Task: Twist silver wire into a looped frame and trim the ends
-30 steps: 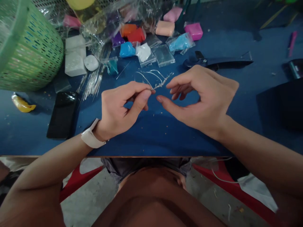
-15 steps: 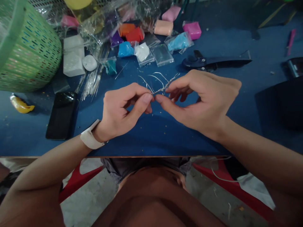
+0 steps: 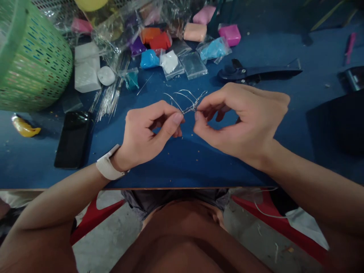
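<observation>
Between my two hands is a piece of twisted silvery wire (image 3: 189, 109), with several thin curved ends fanning out above it. My left hand (image 3: 153, 129) pinches its left end between thumb and forefinger. At the other end, the thumb and forefinger of my right hand (image 3: 241, 121) close on the twisted part; its other fingers curl behind and are partly hidden. Dark-handled pliers (image 3: 241, 72) lie just beyond my right hand. A bundle of straight wires (image 3: 109, 100) rests on the blue table (image 3: 170, 167), left of and beyond my left hand.
A green basket (image 3: 42, 64) stands at the far left, near a black phone (image 3: 72, 140) and a yellow packet (image 3: 25, 126). Bagged coloured clay (image 3: 160, 40) lies along the back, beside a white box (image 3: 87, 68). A pink stick (image 3: 350, 47) and a dark object (image 3: 338, 121) are at right.
My right thumb has moved up and slightly right, away from my left thumb, leaving more of the twisted wire visible. The wire's loose ends have shifted a little left.
</observation>
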`<state>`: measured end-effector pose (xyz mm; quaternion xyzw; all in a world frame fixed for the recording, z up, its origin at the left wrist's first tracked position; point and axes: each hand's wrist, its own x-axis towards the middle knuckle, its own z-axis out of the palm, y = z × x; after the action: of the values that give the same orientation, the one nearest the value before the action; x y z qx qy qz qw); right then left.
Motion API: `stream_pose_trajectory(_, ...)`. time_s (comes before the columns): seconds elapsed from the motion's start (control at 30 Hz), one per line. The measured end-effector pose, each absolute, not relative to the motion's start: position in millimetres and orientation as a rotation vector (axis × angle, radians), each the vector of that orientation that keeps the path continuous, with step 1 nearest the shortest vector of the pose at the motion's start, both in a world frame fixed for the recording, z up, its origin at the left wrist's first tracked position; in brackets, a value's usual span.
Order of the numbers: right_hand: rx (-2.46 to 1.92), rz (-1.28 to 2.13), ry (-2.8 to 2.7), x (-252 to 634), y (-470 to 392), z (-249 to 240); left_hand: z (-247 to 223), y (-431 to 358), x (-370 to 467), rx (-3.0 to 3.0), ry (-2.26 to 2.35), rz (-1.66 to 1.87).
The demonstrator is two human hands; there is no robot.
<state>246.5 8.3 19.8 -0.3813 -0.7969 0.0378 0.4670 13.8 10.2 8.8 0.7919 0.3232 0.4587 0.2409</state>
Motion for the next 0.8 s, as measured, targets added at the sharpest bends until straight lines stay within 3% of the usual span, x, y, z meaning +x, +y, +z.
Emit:
stream_pose_trajectory(0.33,-0.944,0.141,-2.106,252,18,8,10,16,12,2.559,1.021,1.329)
stream_pose_trajectory(0.8,-0.994,-0.145,-2.263,260,25,12,10,12,16,2.095,1.042,1.288)
